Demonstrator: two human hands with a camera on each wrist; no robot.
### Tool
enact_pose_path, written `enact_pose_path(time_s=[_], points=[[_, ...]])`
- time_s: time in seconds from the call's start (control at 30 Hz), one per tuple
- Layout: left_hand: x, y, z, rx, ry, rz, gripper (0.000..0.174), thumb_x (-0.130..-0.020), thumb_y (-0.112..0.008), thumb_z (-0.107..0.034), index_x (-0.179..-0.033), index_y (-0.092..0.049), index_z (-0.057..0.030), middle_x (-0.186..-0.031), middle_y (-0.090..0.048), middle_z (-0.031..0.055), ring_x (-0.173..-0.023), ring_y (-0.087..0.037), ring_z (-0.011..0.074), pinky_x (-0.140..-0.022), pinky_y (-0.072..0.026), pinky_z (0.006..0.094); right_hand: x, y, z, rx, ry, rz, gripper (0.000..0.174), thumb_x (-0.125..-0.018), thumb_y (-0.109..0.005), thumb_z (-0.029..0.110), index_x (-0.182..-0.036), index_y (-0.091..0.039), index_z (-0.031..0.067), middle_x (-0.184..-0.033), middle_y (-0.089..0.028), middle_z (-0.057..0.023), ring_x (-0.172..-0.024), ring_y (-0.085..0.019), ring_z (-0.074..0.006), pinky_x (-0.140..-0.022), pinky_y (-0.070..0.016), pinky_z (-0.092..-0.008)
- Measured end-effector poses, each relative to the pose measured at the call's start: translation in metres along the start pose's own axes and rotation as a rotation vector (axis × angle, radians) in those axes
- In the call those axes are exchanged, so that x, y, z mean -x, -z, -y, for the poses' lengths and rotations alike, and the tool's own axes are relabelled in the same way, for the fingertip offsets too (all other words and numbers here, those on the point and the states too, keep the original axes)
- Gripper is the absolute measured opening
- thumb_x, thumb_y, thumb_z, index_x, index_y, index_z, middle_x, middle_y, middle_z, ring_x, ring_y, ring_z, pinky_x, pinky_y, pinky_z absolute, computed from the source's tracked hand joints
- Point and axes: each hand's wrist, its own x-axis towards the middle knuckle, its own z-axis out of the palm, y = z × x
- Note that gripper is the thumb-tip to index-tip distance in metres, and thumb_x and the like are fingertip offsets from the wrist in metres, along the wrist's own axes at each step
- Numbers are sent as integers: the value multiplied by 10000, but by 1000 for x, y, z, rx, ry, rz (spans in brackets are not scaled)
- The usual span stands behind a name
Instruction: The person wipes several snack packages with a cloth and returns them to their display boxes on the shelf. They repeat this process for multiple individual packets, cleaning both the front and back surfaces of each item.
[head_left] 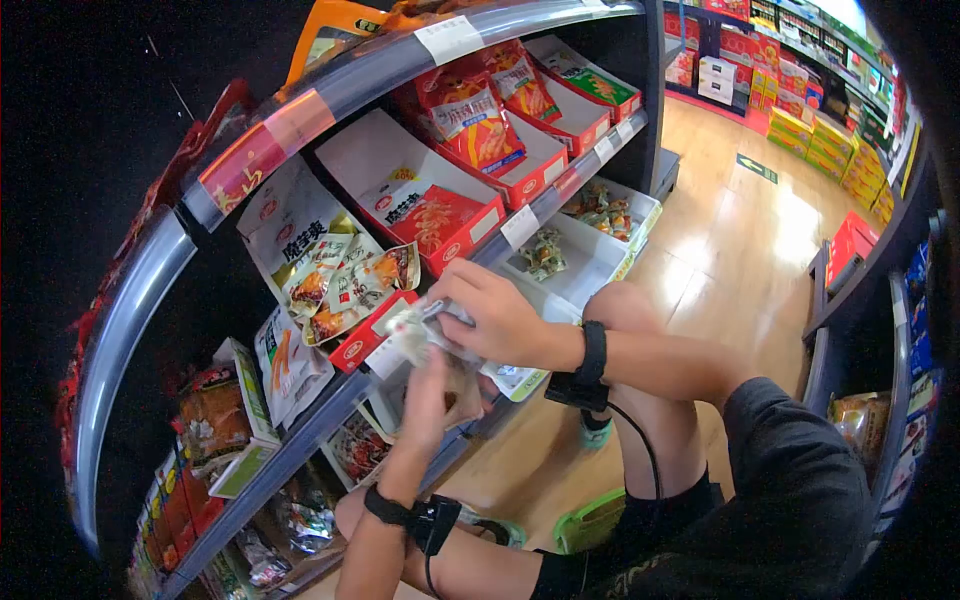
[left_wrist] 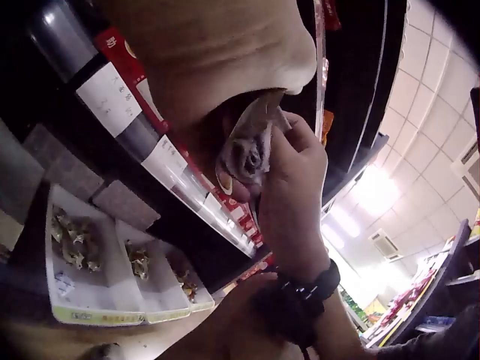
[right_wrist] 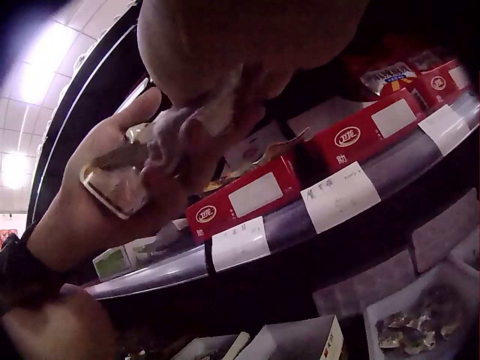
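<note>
In front of the shelf my two hands meet at a small crumpled whitish packet (head_left: 408,332). My right hand (head_left: 495,318) pinches it from the right with bent fingers; the left wrist view shows the packet's folded, greyish film (left_wrist: 251,154) between thumb and fingers. My left hand (head_left: 428,400) comes from below, blurred, its fingers at the packet's lower side. In the right wrist view a flat piece with a pale rim (right_wrist: 116,187) lies against the left palm. Just beyond the hands are red-fronted snack boxes (right_wrist: 244,199) and shiny snack bags (head_left: 350,280).
A curved shelf edge (head_left: 560,190) with paper price tags runs past my hands. Lower down stand white bins (head_left: 575,275) of small wrapped snacks. My bent knees are close below, over a wooden floor (head_left: 690,250). Another shelf (head_left: 895,400) stands at right.
</note>
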Motion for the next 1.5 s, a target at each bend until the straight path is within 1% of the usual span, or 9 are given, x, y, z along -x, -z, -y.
enact_pose_path(time_s=[0.1,0.37,0.6,0.83,1.0,1.1,1.2,1.43,1.5], points=[[1,-10,20,-146,25,171,688,-978,-243,-608,-1193,-512,-13,-823,-657,138,-647,-641,191,-552,-522,293,-5,3,5,-44,-70,-11,247,-744,-655,10,-975,-570,32,-916,-551,-118,-861,-580,-316,-741,-485,-372],[-1,-20,10,338,-50,-327,625,-963,-303,-617,-1206,-475,-67,-972,-633,128,-739,-666,258,-625,-570,394,6,-9,10,-238,-77,209,264,-774,-657,10,-1021,-566,8,-1002,-578,-137,-932,-592,-318,-812,-488,-364],[-4,-18,7,164,-169,-486,571,-981,-365,-562,-1197,-508,-53,-1029,-609,72,-981,-606,173,-840,-508,332,15,-10,13,-283,-102,215,292,-790,-641,37,-1069,-558,9,-1030,-571,-135,-896,-601,-311,-779,-496,-364],[-14,15,-4,220,-374,-577,544,-1011,-377,-463,-1130,-536,43,-1009,-609,116,-878,-616,198,-723,-495,313,27,-4,28,-337,-103,537,250,-812,-607,114,-1037,-535,31,-978,-544,-165,-893,-598,-353,-737,-501,-424],[-22,10,-20,-24,-522,-681,375,-974,-472,-332,-1132,-537,2,-1052,-607,104,-863,-639,174,-504,-552,319,50,-18,22,-258,188,898,196,-848,-566,144,-1010,-518,46,-1022,-549,-159,-867,-613,-365,-686,-518,-456],[-25,10,-14,-575,-248,-354,398,-893,-627,-203,-1221,-506,-14,-1144,-569,135,-951,-613,218,-726,-527,340,50,-22,20,-268,237,862,249,-821,-585,177,-1003,-537,14,-894,-576,-201,-811,-617,-391,-698,-509,-478],[-38,3,-2,-823,-365,-200,472,-827,-685,-165,-1240,-510,-16,-1167,-553,184,-1041,-589,306,-892,-471,372,44,-12,24,-207,145,988,181,-851,-542,155,-951,-535,5,-840,-606,-198,-805,-624,-387,-678,-512,-477],[-48,41,-81,-1443,-807,-507,647,-641,-749,-46,-1245,-517,-35,-1180,-537,190,-1123,-518,368,-963,-433,413,52,-20,19,-319,219,982,164,-884,-493,148,-898,-528,-12,-828,-607,-208,-802,-619,-405,-680,-502,-480],[-64,73,-108,-1596,-676,-657,713,-647,-782,-113,-1292,-483,-67,-1256,-496,174,-1190,-464,380,-989,-400,456,56,-30,16,-261,238,1035,156,-877,-500,141,-894,-524,-12,-824,-604,-206,-804,-619,-408,-681,-502,-482]])
